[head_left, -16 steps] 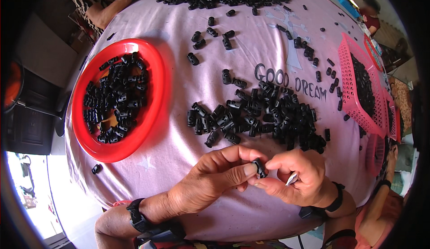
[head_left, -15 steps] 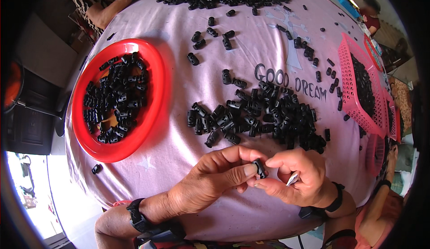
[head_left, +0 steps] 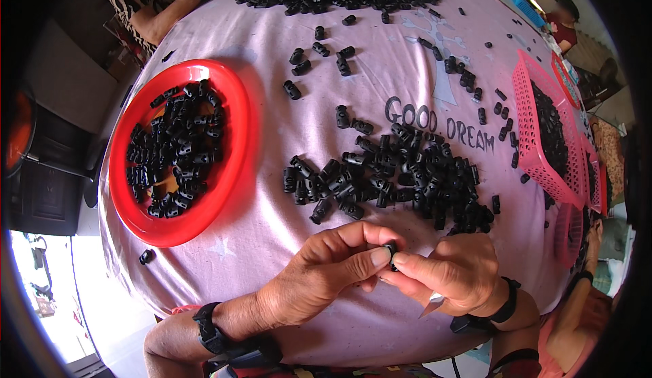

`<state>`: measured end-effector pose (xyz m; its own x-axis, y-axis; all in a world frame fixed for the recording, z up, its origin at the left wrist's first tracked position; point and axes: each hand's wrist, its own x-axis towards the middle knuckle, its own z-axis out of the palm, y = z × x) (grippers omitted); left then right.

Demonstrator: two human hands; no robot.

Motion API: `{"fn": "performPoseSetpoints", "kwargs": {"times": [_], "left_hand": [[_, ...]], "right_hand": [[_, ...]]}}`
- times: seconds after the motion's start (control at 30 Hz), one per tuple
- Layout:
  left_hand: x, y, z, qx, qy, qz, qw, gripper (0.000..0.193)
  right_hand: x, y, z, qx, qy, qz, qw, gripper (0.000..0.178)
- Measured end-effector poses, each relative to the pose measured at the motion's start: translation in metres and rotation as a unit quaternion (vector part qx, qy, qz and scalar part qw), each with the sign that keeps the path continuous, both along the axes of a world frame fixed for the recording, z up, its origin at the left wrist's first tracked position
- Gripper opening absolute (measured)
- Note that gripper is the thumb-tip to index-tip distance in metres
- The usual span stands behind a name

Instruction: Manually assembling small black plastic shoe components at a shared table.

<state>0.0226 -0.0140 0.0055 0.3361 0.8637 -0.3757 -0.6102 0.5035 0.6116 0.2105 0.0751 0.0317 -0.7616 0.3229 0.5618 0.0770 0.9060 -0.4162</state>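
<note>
A pale cloth (head_left: 272,242) covers the bench, carrying a red plate (head_left: 241,140) of black clips at the left, a pink basket (head_left: 530,140) at the right and a loose heap of clips (head_left: 394,174) in the middle. Just before its near edge, with bare cloth beneath, the left hand (head_left: 326,273) and right hand (head_left: 451,276) meet. Both sets of fingers pinch one small black clip (head_left: 391,250), which looks light, stiff and smooth, best gripped by its sides.

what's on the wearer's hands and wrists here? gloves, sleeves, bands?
No gloves, no sleeves: both forearms are bare. The left hand has a black strap with a chunky black device at the wrist. The right hand wears a slimmer black wristband. No rings visible.
</note>
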Motion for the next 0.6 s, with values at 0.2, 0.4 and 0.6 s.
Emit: {"fn": "performPoseSetpoints", "kwargs": {"times": [0.2,0.4,0.6], "left_hand": [[-0.0015,-0.0001,-0.001,0.009,-0.017,0.001,1.0,0.026],[0.0016,-0.0006,-0.0013,0.028,-0.003,0.0,1.0,0.03],[0.0009,-0.0002,-0.0001,0.017,-0.015,-0.002,1.0,0.03]], "right_hand": [[-0.0024,-0.0028,0.0009,-0.084,-0.003,-0.011,0.996,0.035],[0.0005,0.0013,-0.006,-0.18,-0.052,-0.033,0.982,0.048],[-0.0027,0.0016,-0.0023,-0.188,-0.115,-0.043,0.975,0.054]]}}
